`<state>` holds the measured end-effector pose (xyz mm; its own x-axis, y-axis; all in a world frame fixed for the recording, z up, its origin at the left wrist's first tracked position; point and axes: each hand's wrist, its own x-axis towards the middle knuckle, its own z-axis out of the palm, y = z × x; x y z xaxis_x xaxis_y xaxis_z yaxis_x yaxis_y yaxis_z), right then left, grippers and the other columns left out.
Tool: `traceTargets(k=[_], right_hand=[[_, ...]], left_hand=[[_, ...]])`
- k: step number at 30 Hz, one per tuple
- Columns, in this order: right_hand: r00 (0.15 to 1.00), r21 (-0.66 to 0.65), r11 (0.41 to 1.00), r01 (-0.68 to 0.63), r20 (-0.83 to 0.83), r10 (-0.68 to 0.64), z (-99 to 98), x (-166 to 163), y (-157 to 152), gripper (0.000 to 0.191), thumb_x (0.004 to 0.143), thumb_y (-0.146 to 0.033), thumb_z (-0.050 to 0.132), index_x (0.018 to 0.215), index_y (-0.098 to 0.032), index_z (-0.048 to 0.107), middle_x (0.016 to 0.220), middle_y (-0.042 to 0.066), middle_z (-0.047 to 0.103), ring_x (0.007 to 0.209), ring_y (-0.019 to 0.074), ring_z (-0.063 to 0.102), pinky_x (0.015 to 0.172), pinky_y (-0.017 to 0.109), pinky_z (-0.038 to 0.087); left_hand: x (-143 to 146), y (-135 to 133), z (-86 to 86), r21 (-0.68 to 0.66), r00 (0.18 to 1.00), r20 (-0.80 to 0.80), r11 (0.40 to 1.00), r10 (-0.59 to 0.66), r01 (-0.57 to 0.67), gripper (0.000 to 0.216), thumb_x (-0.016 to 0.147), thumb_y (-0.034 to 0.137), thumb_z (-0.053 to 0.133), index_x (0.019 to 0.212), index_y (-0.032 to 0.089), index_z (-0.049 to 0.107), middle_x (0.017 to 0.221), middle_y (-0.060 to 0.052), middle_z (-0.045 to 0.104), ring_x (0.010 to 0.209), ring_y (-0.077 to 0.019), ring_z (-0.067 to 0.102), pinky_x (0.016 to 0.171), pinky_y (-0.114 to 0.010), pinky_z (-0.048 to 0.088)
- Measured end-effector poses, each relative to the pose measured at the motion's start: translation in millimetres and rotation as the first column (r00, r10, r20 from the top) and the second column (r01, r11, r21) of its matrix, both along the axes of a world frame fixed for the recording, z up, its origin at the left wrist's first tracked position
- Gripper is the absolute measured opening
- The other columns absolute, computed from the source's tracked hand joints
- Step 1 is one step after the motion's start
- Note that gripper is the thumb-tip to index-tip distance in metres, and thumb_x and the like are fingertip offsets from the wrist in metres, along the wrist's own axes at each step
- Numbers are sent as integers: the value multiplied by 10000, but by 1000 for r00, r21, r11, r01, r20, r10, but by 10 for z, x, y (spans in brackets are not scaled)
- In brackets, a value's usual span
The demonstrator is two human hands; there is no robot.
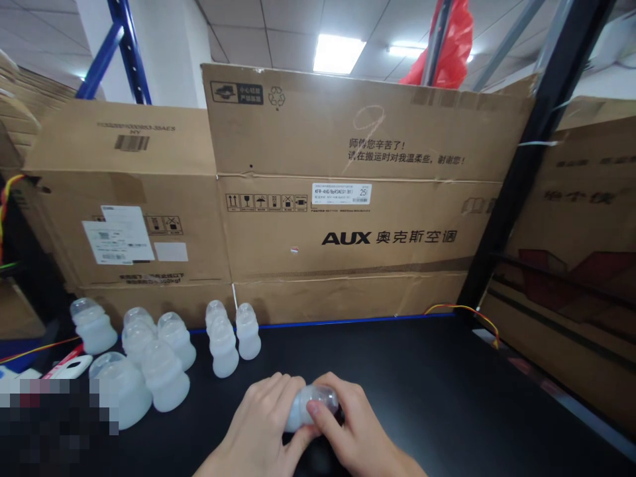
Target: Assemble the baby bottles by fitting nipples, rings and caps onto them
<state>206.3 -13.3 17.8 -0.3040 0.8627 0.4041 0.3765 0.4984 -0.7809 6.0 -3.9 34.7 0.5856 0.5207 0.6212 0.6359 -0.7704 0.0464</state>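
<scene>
A small translucent baby bottle [297,412] with a clear cap lies on its side between my two hands, low in the middle of the view. My left hand [265,417] is wrapped round the whitish body. The fingers and thumb of my right hand [355,424] close on the clear domed cap [325,396] at the right end. Part of the bottle is hidden behind my fingers. To the left, several similar capped bottles stand upright on the black tabletop [422,377], among them a slim one [248,331] and a wider one [122,391].
Cardboard panels [397,285] stand along the back edge. A dark rack post [517,179] rises at the right, with a red-yellow wire [462,307] near its foot. At the far left lie a white object [73,366] and another wire. Pixelation covers the lower left corner.
</scene>
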Motion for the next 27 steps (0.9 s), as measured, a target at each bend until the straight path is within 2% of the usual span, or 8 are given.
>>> traceTargets(k=[5,9,12,15,17,23,25,27], right_hand=[[1000,9,1000,2,11,-2,16,-5,-3,277,990,-439,548,891,-193,628,742,-6,612,659,149,535,634,257,410],[999,9,1000,2,41,-2,64,19,-36,267,993,-430,549,921,-195,654,759,4,635,670,159,553,646,268,430],[995,40,997,-70,77,67,130,78,-71,226,993,-405,583,1063,-215,685,887,30,699,779,188,629,749,293,494],[983,125,980,-156,119,141,187,149,-88,298,980,-374,636,1250,-251,650,1061,62,719,948,225,675,903,331,531],[980,173,971,-165,135,143,200,186,-82,310,978,-356,636,1270,-251,641,1064,72,717,943,232,681,893,334,552],[988,292,950,-110,137,72,199,235,-65,334,947,-291,622,1267,-196,636,999,100,708,879,246,683,801,351,579],[987,298,945,-134,131,98,232,243,-77,335,936,-261,616,1265,-202,638,990,95,704,868,240,681,792,347,584],[985,288,945,-155,123,124,275,255,-87,313,952,-263,603,1259,-218,645,980,86,703,855,233,682,787,343,588]], left_hand=[[-6,11,-9,6,1000,8,1000,-2,2,248,833,295,715,1028,231,576,853,-40,757,711,-260,751,668,-398,623],[1,-25,37,-50,1000,-2,999,-8,7,217,842,297,711,1006,242,581,846,-22,757,720,-253,758,691,-390,614],[3,-46,55,-148,999,-24,989,23,-26,149,871,339,684,952,259,587,815,-8,754,702,-243,755,616,-350,565],[13,-41,57,-204,997,-54,977,50,-60,195,892,437,664,877,261,582,749,-5,745,639,-240,740,542,-331,490],[40,-39,71,-236,996,-54,968,72,-83,260,881,498,673,842,259,577,734,-7,750,605,-238,729,527,-325,454],[172,-128,218,-395,947,-112,861,302,-322,341,825,584,704,743,269,601,670,-11,751,614,-304,729,533,-328,373],[171,-165,273,-444,945,-114,835,308,-326,361,816,626,697,740,277,644,658,-12,741,624,-302,710,550,-328,374],[142,-189,322,-523,963,-69,812,261,-258,370,825,660,681,768,295,694,656,9,732,609,-260,677,559,-316,382]])
